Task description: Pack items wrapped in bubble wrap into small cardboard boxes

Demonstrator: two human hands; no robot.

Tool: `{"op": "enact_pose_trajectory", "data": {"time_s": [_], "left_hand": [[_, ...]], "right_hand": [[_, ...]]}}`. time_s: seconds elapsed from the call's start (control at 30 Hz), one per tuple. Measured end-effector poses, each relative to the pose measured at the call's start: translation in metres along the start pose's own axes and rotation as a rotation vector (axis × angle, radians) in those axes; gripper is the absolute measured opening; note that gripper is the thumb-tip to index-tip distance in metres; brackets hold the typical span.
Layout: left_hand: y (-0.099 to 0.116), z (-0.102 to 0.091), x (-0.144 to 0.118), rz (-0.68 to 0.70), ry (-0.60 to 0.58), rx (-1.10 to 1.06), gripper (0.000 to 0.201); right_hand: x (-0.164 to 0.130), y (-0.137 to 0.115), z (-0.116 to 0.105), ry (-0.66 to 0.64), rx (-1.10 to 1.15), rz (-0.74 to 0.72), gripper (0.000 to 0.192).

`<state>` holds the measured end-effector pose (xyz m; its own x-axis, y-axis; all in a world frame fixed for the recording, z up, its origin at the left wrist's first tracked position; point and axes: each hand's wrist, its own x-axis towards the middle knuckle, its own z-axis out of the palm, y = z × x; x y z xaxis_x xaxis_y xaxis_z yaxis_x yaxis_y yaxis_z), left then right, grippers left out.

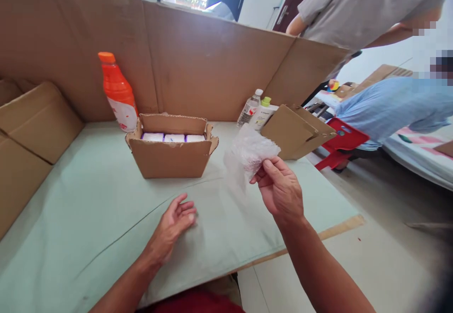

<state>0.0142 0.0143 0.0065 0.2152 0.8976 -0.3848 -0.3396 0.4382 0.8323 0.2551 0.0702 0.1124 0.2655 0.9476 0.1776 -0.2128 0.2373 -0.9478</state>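
Observation:
My right hand (279, 188) is raised above the pale green tabletop (88, 209) and pinches a crumpled clear plastic bag (249, 152) between thumb and fingers. My left hand (175, 223) rests on the tabletop, palm turned up, fingers loosely curled, holding nothing. Behind both hands stands a small open cardboard box (171, 155) with three white, purple-edged packs (173, 138) side by side in it.
An orange bottle (118, 93) stands behind the box on the left. A clear bottle (249, 107), a white green-capped bottle (262, 113) and a folded cardboard box (295, 131) are at the right. Tall cardboard walls (198, 63) enclose the table. Two people and a red stool (341, 143) are beyond, right.

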Motion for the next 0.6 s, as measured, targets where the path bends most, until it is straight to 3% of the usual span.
{"op": "enact_pose_trajectory", "data": {"time_s": [0.1, 0.17, 0.27, 0.4, 0.5, 0.6], "left_hand": [[-0.007, 0.019, 0.003, -0.126, -0.001, -0.251, 0.095], [-0.011, 0.026, 0.002, -0.166, -0.025, -0.391, 0.085], [-0.006, 0.025, 0.001, -0.083, -0.007, -0.447, 0.064], [0.013, -0.007, -0.004, 0.115, 0.154, -0.194, 0.048], [0.022, -0.043, -0.011, 0.14, 0.221, 0.142, 0.041], [0.022, -0.069, -0.02, 0.057, 0.291, 0.379, 0.067]], "right_hand": [[-0.013, -0.013, 0.019, -0.062, 0.053, 0.036, 0.016], [-0.018, -0.019, 0.028, -0.088, 0.088, 0.045, 0.016], [-0.024, -0.018, 0.029, -0.09, 0.121, 0.066, 0.018], [-0.035, 0.015, 0.006, -0.003, 0.116, 0.185, 0.023], [-0.05, 0.053, -0.019, 0.029, 0.054, 0.391, 0.028], [-0.061, 0.079, -0.037, -0.007, -0.04, 0.575, 0.043]]}}
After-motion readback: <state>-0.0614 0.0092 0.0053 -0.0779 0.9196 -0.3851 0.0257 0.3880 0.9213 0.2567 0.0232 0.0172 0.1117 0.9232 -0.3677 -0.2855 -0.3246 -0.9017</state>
